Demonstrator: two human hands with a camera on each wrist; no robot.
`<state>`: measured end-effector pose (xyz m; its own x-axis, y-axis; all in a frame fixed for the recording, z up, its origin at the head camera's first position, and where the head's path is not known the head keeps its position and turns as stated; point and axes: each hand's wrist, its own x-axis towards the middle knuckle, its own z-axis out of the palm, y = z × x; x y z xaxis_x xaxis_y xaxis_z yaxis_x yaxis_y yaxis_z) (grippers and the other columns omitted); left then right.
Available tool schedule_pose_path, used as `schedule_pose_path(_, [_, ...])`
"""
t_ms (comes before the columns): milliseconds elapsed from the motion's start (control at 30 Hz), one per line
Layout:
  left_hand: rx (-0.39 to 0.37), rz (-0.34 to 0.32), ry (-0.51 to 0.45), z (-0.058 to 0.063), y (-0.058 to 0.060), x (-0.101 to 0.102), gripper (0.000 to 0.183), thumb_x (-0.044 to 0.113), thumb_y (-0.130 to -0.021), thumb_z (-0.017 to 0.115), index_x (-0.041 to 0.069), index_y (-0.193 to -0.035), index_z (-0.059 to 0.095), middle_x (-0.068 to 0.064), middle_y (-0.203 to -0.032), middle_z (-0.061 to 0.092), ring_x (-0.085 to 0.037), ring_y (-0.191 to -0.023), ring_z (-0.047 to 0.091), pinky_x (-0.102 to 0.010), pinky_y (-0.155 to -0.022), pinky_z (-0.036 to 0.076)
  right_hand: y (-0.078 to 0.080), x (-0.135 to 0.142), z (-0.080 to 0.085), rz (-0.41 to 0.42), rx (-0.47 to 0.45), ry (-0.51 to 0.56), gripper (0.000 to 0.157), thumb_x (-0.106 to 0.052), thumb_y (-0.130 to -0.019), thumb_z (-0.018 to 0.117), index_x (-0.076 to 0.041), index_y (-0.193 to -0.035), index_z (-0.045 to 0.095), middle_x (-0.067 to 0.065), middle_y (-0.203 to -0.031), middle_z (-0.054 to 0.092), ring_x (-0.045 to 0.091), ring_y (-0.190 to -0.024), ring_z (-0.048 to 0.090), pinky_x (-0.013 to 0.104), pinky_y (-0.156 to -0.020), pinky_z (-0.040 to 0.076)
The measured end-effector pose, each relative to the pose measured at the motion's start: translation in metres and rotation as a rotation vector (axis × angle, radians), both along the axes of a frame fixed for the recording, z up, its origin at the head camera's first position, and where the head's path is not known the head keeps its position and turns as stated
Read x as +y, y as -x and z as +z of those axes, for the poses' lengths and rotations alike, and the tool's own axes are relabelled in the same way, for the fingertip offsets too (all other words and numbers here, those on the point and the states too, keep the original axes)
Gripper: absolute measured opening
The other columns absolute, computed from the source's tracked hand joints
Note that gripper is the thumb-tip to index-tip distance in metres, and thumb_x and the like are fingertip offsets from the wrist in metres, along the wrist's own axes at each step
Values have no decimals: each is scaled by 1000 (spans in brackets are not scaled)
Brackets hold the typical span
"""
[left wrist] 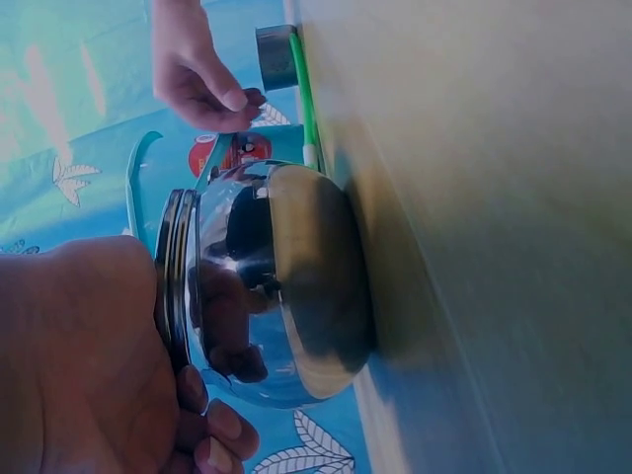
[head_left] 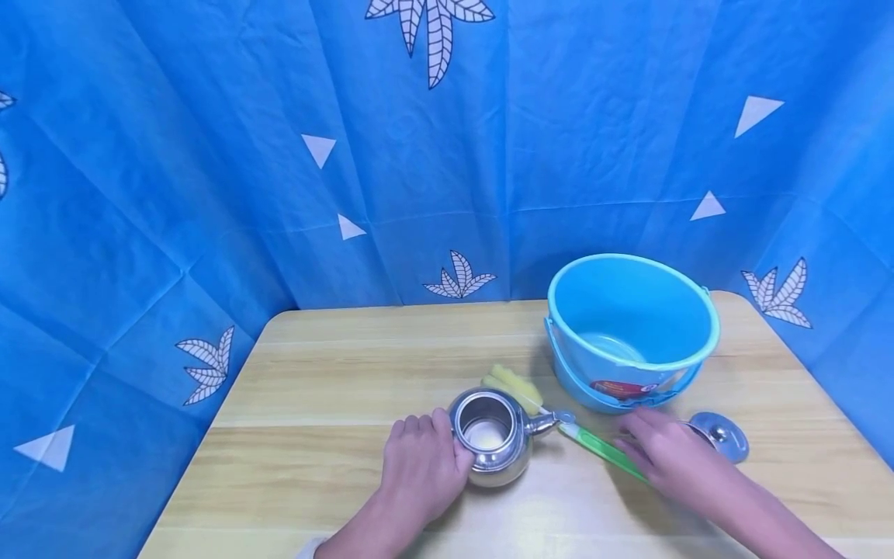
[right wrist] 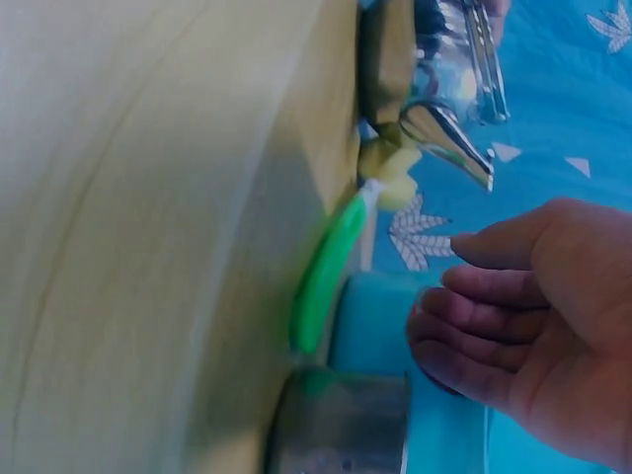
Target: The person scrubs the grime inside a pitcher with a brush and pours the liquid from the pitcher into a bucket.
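A shiny steel teapot (head_left: 499, 462) stands on the table without a lid, its spout pointing right. My left hand (head_left: 424, 466) grips it at the left side; the curled fingers (left wrist: 222, 434) show beside the pot, though the handle is hidden. A sponge brush lies behind and right of the teapot, with a yellow head (head_left: 517, 386) and a green handle (right wrist: 328, 272). My right hand (head_left: 667, 454) hovers over the handle's end. Its fingers bend loosely, and nothing is between them in the right wrist view.
A light-blue bucket (head_left: 632, 310) stands at the back right of the wooden table (head_left: 335, 373). Right of my right hand lies a shiny metal lid (head_left: 726, 436), partly covered by the hand. A short metal cylinder (right wrist: 341, 425) stands near the brush handle's end. Blue curtain surrounds the table.
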<state>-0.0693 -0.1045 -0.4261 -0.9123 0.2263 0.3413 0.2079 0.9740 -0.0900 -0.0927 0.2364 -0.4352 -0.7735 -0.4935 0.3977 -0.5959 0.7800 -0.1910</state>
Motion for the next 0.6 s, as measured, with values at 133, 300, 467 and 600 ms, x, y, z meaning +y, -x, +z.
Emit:
schedule_pose_path(133, [-3, -2, -4, 0, 0, 0, 27, 34, -84, 56, 13, -76, 40, 2, -60, 36, -17, -56, 32, -27, -58, 25, -1, -7, -3, -20, -92, -27, 18, -12, -83, 82, -16, -96, 71, -13, -85, 62, 1, -74, 60, 24, -63, 55])
schedule_pose_path(300, [-31, -5, -6, 0, 1, 0, 26, 33, -85, 55, 13, -77, 40, 1, -61, 36, -17, -57, 32, -27, -59, 25, -2, -12, -9, -55, -183, -70, 16, -15, -84, 81, -14, -96, 71, -8, -85, 63, 4, -74, 60, 27, -64, 56])
schedule_pose_path(467, [-44, -3, 8, 0, 1, -1, 26, 33, -86, 54, 13, -78, 40, 1, -61, 37, -17, -58, 33, -28, -59, 26, -2, -16, -15, -68, -223, -115, 21, -19, -84, 82, -11, -100, 71, -6, -86, 64, 7, -75, 62, 29, -66, 57])
schedule_pose_path(600, [-46, -4, 11, 0, 1, -1, 27, 33, -86, 54, 12, -78, 40, 1, -61, 37, -17, -58, 33, -28, -59, 26, -2, -19, -17, -59, -209, -131, 25, -17, -83, 82, -9, -104, 72, -3, -90, 66, 12, -79, 65, 32, -69, 59])
